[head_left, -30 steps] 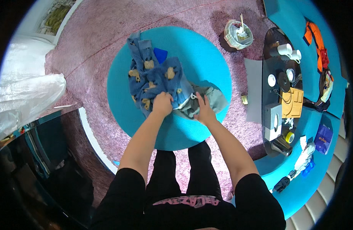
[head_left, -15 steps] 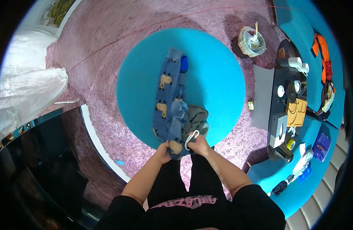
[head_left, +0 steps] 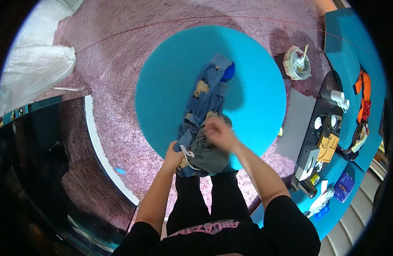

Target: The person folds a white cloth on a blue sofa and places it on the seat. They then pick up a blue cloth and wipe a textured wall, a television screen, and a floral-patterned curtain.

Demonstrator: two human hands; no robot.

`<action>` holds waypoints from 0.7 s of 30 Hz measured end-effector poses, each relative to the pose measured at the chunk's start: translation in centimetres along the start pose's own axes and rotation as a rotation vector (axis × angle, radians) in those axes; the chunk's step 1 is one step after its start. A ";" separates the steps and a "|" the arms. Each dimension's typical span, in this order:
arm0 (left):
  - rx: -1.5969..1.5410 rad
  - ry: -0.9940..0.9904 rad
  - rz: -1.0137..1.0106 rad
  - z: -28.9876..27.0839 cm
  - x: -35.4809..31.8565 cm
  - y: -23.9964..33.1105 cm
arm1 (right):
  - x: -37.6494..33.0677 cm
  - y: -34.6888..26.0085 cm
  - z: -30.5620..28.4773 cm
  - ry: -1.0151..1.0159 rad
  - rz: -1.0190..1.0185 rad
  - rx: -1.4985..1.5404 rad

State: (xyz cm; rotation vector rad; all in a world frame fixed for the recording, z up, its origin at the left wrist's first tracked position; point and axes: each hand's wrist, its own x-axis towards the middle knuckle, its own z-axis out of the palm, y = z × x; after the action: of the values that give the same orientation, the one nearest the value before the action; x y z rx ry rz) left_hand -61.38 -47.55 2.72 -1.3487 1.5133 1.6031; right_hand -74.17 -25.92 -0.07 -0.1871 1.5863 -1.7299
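A blue knit garment (head_left: 193, 109) with tan animal figures lies lengthwise on the round teal ottoman (head_left: 252, 85), with a bright blue patch (head_left: 228, 72) at its far end. Over its near part sits a dark grey-green cloth garment (head_left: 210, 153) with a white drawstring (head_left: 187, 154). At the near left edge, my left hand (head_left: 174, 157) is closed on the blue garment, beside the drawstring. My right hand (head_left: 220, 133) is over the far part of the grey-green garment. Motion smears its fingers, so their grip cannot be made out.
A lined waste bin (head_left: 297, 64) stands right of the ottoman on the pink carpet. Farther right, a dark table (head_left: 313, 123) carries white mugs (head_left: 339, 97), a wooden tray and a box. Clothes lie on the teal sofa (head_left: 345, 47). A glossy dark surface (head_left: 34, 170) is at left.
The grey-green garment now lies spread over the blue one's near part. My right hand has moved away from the drawstring, up and forward. The view has shifted a little.
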 end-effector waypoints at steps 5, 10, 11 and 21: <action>-0.292 0.009 -0.167 -0.7 0.0 -2.5 | 13.1 4.7 -9.5 0.804 -0.092 -0.493; -0.538 -0.064 -0.202 -2.9 2.9 -9.2 | 15.5 0.5 -4.9 0.509 0.158 0.060; -0.598 -0.095 -0.192 -3.2 2.9 -9.6 | 15.1 0.6 -3.7 0.503 0.212 0.037; -0.742 -0.281 -0.409 -5.2 -4.2 -9.0 | -3.6 2.5 -0.6 0.812 0.150 -0.371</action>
State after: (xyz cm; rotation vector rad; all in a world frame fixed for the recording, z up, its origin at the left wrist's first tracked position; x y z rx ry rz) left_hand -50.40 -49.54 3.69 -1.5732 0.4251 2.0386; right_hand -70.97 -23.05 -1.13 0.5104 2.4228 -1.4463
